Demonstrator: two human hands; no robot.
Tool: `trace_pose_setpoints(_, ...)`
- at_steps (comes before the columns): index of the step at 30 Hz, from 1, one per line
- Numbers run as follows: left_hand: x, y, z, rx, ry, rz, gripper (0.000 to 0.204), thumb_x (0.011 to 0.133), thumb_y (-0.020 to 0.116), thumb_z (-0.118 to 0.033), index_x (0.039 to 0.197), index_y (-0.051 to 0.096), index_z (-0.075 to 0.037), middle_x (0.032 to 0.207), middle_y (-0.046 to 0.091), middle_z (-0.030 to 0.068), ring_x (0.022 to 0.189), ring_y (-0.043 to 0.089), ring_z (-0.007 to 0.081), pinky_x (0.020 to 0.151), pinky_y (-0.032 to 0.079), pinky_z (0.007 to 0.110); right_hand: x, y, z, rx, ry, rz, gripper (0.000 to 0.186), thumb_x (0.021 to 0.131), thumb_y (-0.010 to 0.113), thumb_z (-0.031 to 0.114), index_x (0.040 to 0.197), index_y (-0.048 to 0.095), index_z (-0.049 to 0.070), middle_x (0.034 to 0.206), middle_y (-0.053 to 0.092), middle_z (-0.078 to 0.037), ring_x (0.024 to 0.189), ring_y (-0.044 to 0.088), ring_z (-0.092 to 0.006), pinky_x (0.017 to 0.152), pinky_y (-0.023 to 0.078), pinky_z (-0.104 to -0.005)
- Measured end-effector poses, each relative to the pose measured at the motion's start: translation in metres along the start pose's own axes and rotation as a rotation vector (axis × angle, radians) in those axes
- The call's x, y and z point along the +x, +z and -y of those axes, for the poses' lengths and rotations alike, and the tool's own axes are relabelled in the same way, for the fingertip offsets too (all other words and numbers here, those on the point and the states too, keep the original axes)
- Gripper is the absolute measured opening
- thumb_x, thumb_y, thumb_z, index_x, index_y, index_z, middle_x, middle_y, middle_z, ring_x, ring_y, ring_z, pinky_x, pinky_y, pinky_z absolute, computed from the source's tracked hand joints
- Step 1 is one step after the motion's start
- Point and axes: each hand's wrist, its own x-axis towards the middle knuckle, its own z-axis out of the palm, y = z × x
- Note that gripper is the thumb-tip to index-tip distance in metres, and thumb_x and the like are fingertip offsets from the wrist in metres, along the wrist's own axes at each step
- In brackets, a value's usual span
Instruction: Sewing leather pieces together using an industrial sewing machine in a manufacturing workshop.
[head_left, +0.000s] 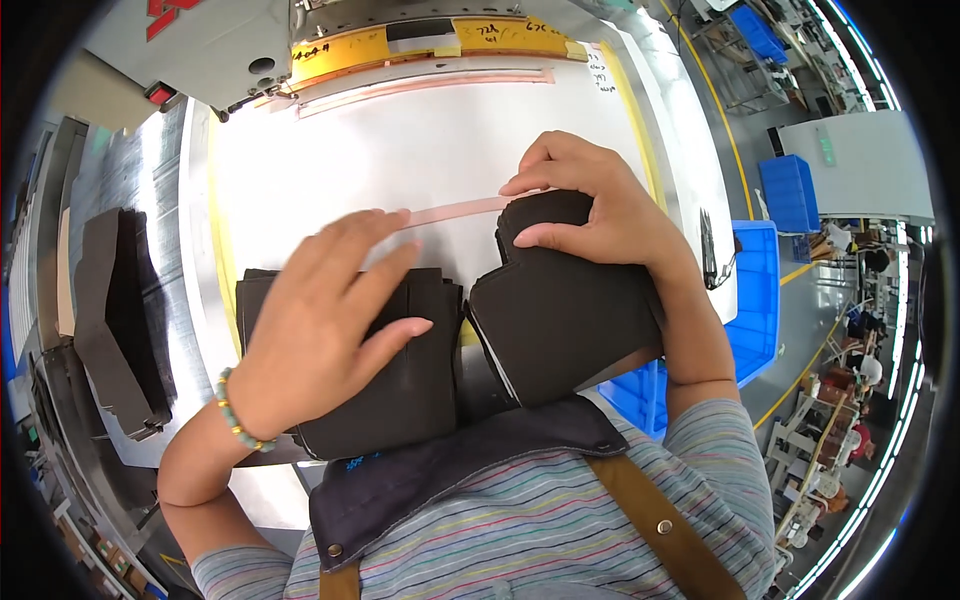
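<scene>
Striped shirt cloth [480,530] fills the bottom of my feed, crossed by a dark apron bib [450,460] and a brown strap [650,510]. Just beyond it, I have two dark stacks of cut pieces side by side at the near edge of the white worktop [450,140].

From where I sit, the left hand [325,310] reaches over the left stack [420,375], fingers extended and spread, thumb held apart; whether the palm presses on the pieces I cannot tell. A beaded bracelet [232,410] circles that wrist. On the other side, the right hand [600,200] curls around the narrow far end of the right stack [565,315], thumb laid across the top and fingertips at the far edge, gripping it. This stack sits tilted, with a pale sliver showing along its left side.

Between the hands I make out a pinkish strip [455,212] on the white surface. Off to the left, another dark stack [110,320] lies on bare metal [165,250]. Across the far side stands a machine [200,50] with a yellow label [340,55]; blue bins [755,290] stand to the right.
</scene>
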Motion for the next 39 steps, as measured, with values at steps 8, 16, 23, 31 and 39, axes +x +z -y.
trace_pose_setpoints(8,-0.022,0.010,0.018,0.086,-0.199,-0.001,0.039,0.092,0.082,-0.025,0.110,0.063,0.003,0.103,0.055,0.0173,0.094,0.056,0.0391,0.084,0.050,0.048,0.024,0.028,0.016,-0.072,-0.119,-0.113,0.029,0.079,0.093,0.028,0.099,0.078,0.013,0.105,0.070,-0.001,0.105,0.066,-0.0252,0.100,0.048,-0.0402)
trace_pose_setpoints(16,-0.019,0.007,0.022,0.263,-0.226,0.097,0.038,0.094,0.081,-0.031,0.107,0.068,0.002,0.098,0.060,0.0135,0.093,0.060,0.0306,0.081,0.051,0.043,0.028,0.039,0.032,-0.184,-0.078,-0.176,0.028,0.076,0.095,0.017,0.094,0.075,0.011,0.105,0.071,-0.003,0.101,0.066,-0.0260,0.094,0.051,-0.0395)
trace_pose_setpoints(23,0.038,-0.011,0.000,0.121,-0.008,0.089,0.038,0.090,0.081,-0.018,0.120,0.068,0.001,0.112,0.066,0.0142,0.098,0.064,0.0338,0.084,0.053,0.043,0.025,0.036,0.027,-0.101,-0.112,-0.196,0.025,0.079,0.093,0.014,0.096,0.075,0.009,0.104,0.071,-0.006,0.099,0.066,-0.0284,0.088,0.054,-0.0404)
trace_pose_setpoints(31,0.043,0.009,0.018,-0.283,-0.034,0.087,0.047,0.091,0.082,-0.015,0.132,0.067,0.004,0.119,0.069,0.0193,0.109,0.067,0.0416,0.094,0.056,0.047,0.025,0.037,0.023,0.020,-0.208,-0.162,0.017,0.087,0.084,0.011,0.090,0.068,0.008,0.102,0.069,-0.006,0.101,0.065,-0.0304,0.088,0.053,-0.0419)
trace_pose_setpoints(39,0.044,0.004,0.015,-0.265,0.017,0.123,0.052,0.098,0.079,-0.028,0.137,0.064,0.002,0.126,0.069,0.0176,0.111,0.068,0.0390,0.094,0.058,0.047,0.018,0.028,0.030,0.102,-0.303,-0.139,0.014,0.095,0.081,0.016,0.100,0.070,0.009,0.102,0.072,-0.005,0.098,0.067,-0.0294,0.088,0.054,-0.0414)
